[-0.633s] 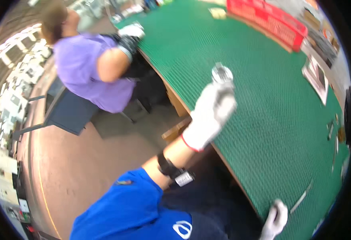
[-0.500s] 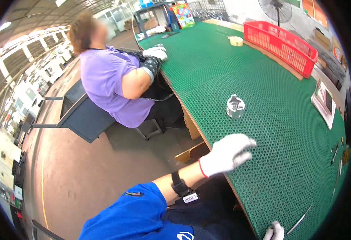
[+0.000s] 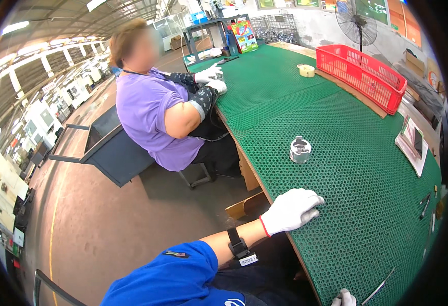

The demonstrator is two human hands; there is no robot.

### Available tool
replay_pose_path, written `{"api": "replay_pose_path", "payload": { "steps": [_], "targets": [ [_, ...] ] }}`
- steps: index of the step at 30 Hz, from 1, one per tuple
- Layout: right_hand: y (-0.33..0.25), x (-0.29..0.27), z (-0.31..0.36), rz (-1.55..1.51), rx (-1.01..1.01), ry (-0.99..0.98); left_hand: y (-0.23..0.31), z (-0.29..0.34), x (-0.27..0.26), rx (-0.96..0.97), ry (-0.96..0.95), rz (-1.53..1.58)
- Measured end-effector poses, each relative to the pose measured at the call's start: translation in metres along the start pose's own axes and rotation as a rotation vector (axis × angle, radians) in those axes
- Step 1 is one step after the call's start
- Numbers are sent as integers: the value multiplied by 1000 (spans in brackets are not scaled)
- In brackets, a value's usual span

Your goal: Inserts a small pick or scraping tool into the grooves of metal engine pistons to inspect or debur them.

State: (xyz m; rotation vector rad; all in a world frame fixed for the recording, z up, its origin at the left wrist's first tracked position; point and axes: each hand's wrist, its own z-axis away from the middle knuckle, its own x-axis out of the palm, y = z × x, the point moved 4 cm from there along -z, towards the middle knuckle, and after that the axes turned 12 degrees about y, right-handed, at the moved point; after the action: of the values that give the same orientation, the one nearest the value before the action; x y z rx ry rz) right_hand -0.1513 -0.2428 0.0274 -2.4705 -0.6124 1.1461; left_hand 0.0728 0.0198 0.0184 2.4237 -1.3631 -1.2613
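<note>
My left hand (image 3: pixel 293 210), in a white glove with a red cuff edge, rests on the green perforated mat (image 3: pixel 331 168) near the bench's front edge. Its fingers are loosely bent and apart from the thumb, with nothing visible in them. Beyond it, a shiny metal piston (image 3: pixel 300 150) stands on the mat, apart from my hand. At the lower edge only the gloved fingers of my right hand (image 3: pixel 344 297) show; they look bent, and the rest is cut off. A thin, pale strip-like tool (image 3: pixel 378 286) lies beside that hand.
A red plastic crate (image 3: pixel 362 76) stands along the bench's far side, with a tape roll (image 3: pixel 306 71) near it. A phone (image 3: pixel 418 140) lies on papers at the right, near small tools (image 3: pixel 425 206). A gloved co-worker (image 3: pixel 157 112) sits at the left, before a dark cart (image 3: pixel 112 148).
The whole view has shifted, so the piston and mat appear lower. My left fingers are slightly more curled. The co-worker's second glove has come into sight, close to the other.
</note>
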Motion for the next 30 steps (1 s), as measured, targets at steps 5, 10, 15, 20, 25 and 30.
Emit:
{"api": "replay_pose_path", "payload": {
  "steps": [5, 10, 15, 20, 25, 30],
  "targets": [
    [-4, -6, 8, 51, -5, 6, 8, 4, -2, -27, -6, 28],
    [-9, -6, 13, -16, 216, 40, 9, -5, -14, 48, 20, -47],
    [-10, -75, 36, 146, 407, 105, -16, 7, 5, -60, 39, 240],
    [-77, -240, 116, 787, 828, 151, 0, 16, 26, -231, -146, 871],
    [-165, -400, 279, 1394, 1242, 57, 66, 23, 76, -21, -456, 1053],
    [-199, -406, 447, 1176, 1773, 121, 145, 35, 78, 90, -572, 1000]
  ]
}}
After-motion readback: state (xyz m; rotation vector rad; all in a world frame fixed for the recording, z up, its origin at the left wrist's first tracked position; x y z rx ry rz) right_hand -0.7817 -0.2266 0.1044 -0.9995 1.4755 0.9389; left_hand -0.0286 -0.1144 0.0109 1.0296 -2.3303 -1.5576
